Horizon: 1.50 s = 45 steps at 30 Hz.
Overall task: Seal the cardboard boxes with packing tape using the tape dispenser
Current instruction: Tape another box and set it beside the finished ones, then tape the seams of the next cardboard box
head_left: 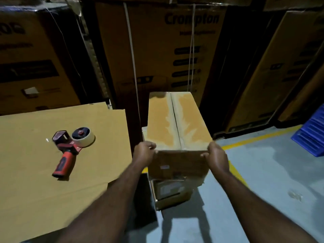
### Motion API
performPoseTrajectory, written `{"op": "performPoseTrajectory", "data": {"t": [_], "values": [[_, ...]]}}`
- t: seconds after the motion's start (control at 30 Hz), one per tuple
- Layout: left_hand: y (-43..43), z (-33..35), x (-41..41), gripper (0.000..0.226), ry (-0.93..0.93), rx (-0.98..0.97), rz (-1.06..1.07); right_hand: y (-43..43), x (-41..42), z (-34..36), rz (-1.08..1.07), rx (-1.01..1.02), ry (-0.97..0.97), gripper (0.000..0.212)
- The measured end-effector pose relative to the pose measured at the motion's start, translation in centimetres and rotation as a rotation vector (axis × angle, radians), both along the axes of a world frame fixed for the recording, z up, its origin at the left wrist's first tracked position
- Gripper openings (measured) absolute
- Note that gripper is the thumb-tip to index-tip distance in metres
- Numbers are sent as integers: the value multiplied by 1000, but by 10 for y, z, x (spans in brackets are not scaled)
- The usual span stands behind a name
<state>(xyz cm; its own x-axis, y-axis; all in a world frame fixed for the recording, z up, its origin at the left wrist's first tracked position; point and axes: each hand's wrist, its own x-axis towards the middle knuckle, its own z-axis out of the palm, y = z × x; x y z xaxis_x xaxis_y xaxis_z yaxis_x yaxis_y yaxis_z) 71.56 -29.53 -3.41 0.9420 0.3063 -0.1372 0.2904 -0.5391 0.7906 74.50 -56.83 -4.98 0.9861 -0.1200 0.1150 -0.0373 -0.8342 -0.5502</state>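
Note:
A narrow cardboard box [177, 120] sits on top of another box [172, 193] in the middle of the view. Its two top flaps meet at a centre seam with torn, pale patches along it. My left hand [144, 153] grips the box's near left corner and my right hand [216, 156] grips its near right corner, fingers curled over the top edge. A red tape dispenser [71, 149] with a roll of pale tape lies on its side on a flat cardboard surface [43, 199] to the left, apart from both hands.
Tall printed cartons [157, 50] stand stacked close behind and to both sides. A blue plastic crate [310, 135] sits at the right edge. Grey floor with a yellow line [259, 137] spreads to the right.

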Motion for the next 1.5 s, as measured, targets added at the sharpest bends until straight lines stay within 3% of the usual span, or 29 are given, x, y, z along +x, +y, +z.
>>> {"op": "performPoseTrajectory", "data": {"t": [0.1,0.17,0.3,0.4,0.5,0.63,0.77,1.0,1.2,1.5], "values": [[-13,-22,-3,13,124,154,-139,-10,-3,-31,3,-143,52,30],[-16,-22,2,31,145,253,-186,-12,5,-27,22,-197,80,32],[-26,-14,12,18,186,328,-125,3,21,4,18,-323,257,20],[-41,-5,17,29,241,388,-109,26,24,22,16,-380,339,35],[-48,13,9,55,148,338,-125,48,25,29,109,-203,255,43],[-26,43,-38,59,-62,88,-120,86,-5,42,306,254,132,39],[14,50,-104,48,-164,-67,56,133,-57,57,503,509,125,33],[85,34,-221,20,-161,-266,407,214,-131,61,794,568,214,42],[152,15,-321,21,-156,-256,669,312,-195,60,1009,515,357,23],[234,-36,-516,12,-151,-325,1139,484,-355,21,1450,275,512,15]]}}
